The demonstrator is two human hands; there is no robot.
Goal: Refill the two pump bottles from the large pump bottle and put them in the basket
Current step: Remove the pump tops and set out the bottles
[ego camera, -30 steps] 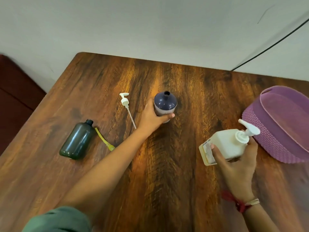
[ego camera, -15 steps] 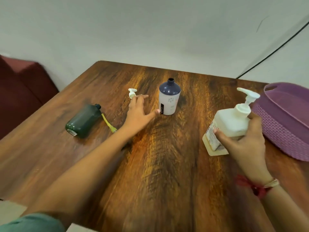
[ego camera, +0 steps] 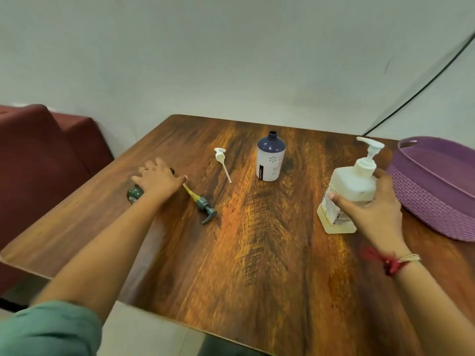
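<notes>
Table [ego camera: 257,253]: dark wood-grain top, fills the lower and middle frame.

Basket [ego camera: 431,201]: purple, woven-pattern wall, right edge of frame, cut off by the border; interior not visible.

Large pump bottle [ego camera: 347,191]: white, pump fitted, upright at centre right, just beside the basket. Right hand [ego camera: 372,209] is wrapped round its body, thumb across the label, fingers hidden behind.

Navy-and-white bottle [ego camera: 271,158]: upright at upper centre, neck uncapped. Its white pump [ego camera: 221,160] lies loose to the left, dip tube pointing toward the viewer.

Green bottle [ego camera: 135,194]: on its side at centre left, long axis running from lower left (base) to upper right (neck). Left hand [ego camera: 158,179] lies over it, fingers spread; whether they have closed on it cannot be told, since the hand hides most of the body and the neck.

Grey pump [ego camera: 205,208]: yellowish tube, lying loose just right of the left hand.

Judgement: the green bottle must be stood upright before filling; the left hand is the nearer.
</notes>
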